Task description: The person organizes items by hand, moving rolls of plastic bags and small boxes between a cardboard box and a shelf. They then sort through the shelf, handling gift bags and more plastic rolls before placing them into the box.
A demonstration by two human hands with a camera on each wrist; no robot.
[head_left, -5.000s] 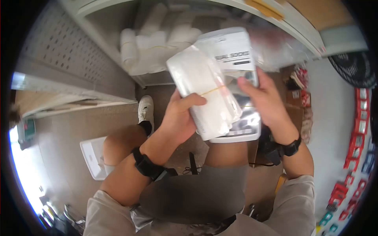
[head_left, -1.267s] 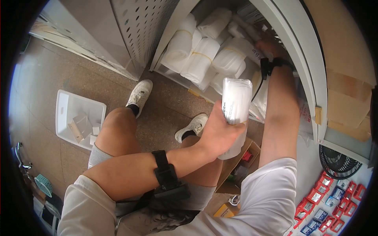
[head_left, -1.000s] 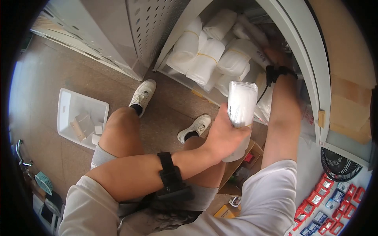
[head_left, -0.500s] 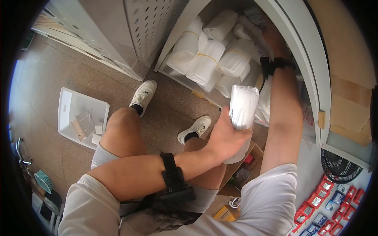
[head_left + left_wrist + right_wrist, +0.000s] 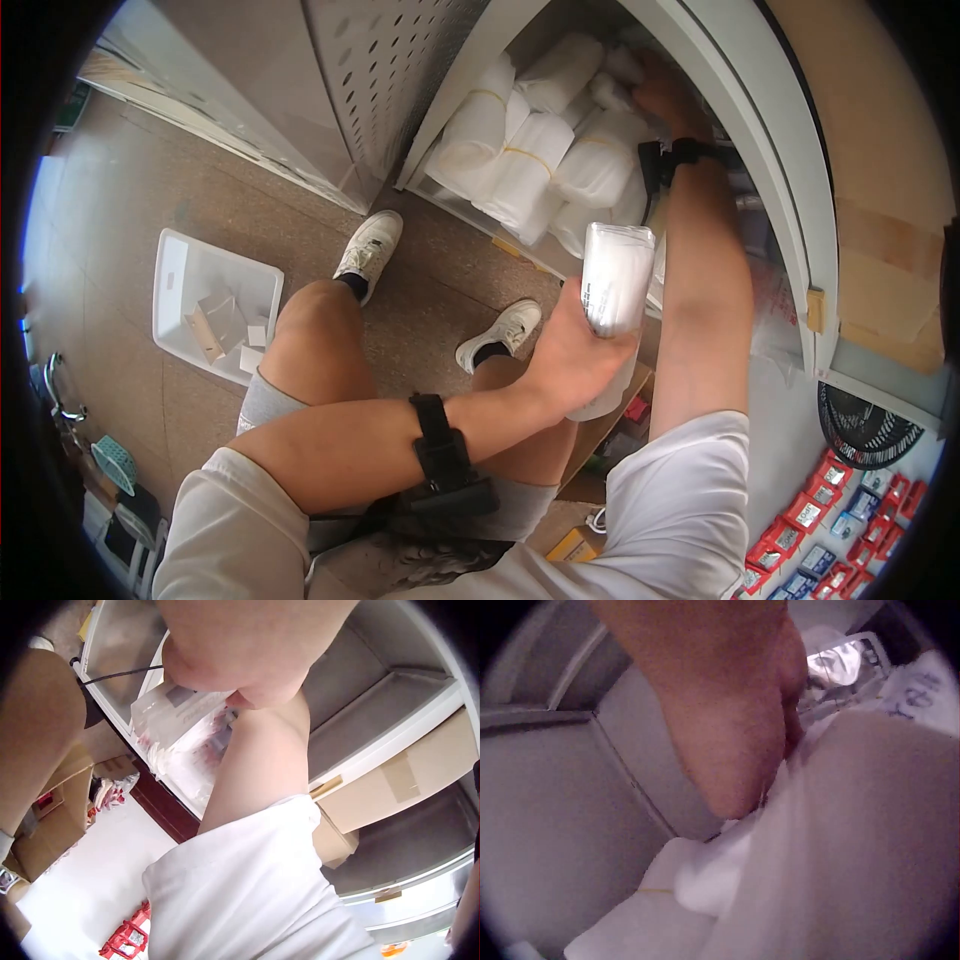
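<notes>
My left hand (image 5: 580, 350) grips a bundle of white plastic bags (image 5: 618, 275), held upright in front of the cabinet with its thumb across the near side. My right hand (image 5: 672, 103) reaches deep into the cabinet's right part, at the back of a heap of rolled white bags (image 5: 530, 160) tied with yellow bands. In the right wrist view, the right hand (image 5: 735, 742) lies against white plastic, with its fingertips hidden. Past it lies a silver-windowed pouch (image 5: 840, 666). The bundle is not visible in the left wrist view, where the left hand (image 5: 240, 671) fills the top.
The cabinet's white frame (image 5: 770, 140) curves close to the right forearm. A perforated panel (image 5: 385, 90) stands on the left. On the floor are a white plastic bin (image 5: 170, 300) and a cardboard box (image 5: 590, 455). A black fan (image 5: 868, 425) is at the right.
Five seconds ago both hands held bundles before the body; the right hand's pouch bundle has left that spot. Lately the right hand has shifted left inside the cabinet; the left hand stays nearly still.
</notes>
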